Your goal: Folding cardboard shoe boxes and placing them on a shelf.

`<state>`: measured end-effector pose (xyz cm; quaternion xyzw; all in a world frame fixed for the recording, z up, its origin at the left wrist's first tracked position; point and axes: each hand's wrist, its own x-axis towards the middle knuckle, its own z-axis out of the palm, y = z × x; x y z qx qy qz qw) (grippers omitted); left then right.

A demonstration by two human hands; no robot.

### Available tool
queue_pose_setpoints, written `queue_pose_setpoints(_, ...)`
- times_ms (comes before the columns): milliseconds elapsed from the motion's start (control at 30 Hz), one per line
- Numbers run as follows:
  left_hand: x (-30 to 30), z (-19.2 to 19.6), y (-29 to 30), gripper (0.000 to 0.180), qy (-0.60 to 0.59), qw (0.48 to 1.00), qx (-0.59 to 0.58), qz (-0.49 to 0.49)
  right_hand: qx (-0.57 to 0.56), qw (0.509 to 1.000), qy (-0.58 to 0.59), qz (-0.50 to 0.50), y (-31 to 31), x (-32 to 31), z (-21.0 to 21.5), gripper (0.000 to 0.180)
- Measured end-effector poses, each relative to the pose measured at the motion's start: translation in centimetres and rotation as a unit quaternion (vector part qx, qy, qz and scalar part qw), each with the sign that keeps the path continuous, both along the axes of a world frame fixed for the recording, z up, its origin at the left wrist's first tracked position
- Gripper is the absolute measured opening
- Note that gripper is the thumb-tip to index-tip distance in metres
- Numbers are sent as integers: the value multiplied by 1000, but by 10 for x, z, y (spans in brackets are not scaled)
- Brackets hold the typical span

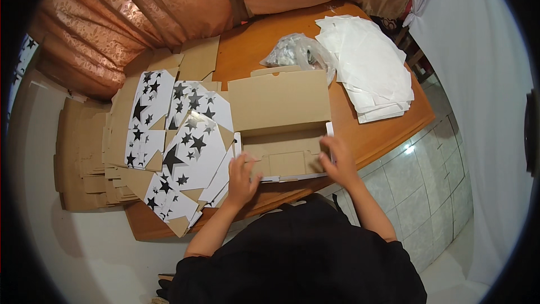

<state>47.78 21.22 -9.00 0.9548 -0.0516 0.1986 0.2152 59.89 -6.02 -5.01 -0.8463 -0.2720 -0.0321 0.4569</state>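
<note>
On the orange wooden table [388,129] we see a heap of flat cardboard blanks printed white with black stars [180,146] at the left, and further plain brown flattened cartons [84,157] stacked beyond the table's left edge. At the far right lies a pile of white paper sheets [371,67], with a clear plastic bag [295,50] just beside it. Orange patterned curtains [140,11] hang behind, and pale floor tiles [422,191] show at the right.

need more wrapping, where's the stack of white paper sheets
In the head view, the stack of white paper sheets lies at the far right of the wooden table, just right of the clear plastic bag.
</note>
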Motion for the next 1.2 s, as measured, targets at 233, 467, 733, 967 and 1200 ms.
queue_pose_setpoints(233,8,9,-11,26,122,979,35,-157,-176,970,-16,166,-6,-30,-16,21)
queue_pose_setpoints(467,53,19,-9,45,480,850,-62,-206,-323,906,144,232,27,9,-25,58)
queue_pose_setpoints(733,93,-22,-48,79,652,743,122,-88,-515,742,347,253,70,32,-55,97)
queue_pose_setpoints(967,100,-34,-49,83,655,739,138,-77,-492,771,311,259,68,49,-61,90)
queue_pose_setpoints(1200,125,-29,-43,56,470,857,-188,-98,-13,864,321,389,18,83,23,51)
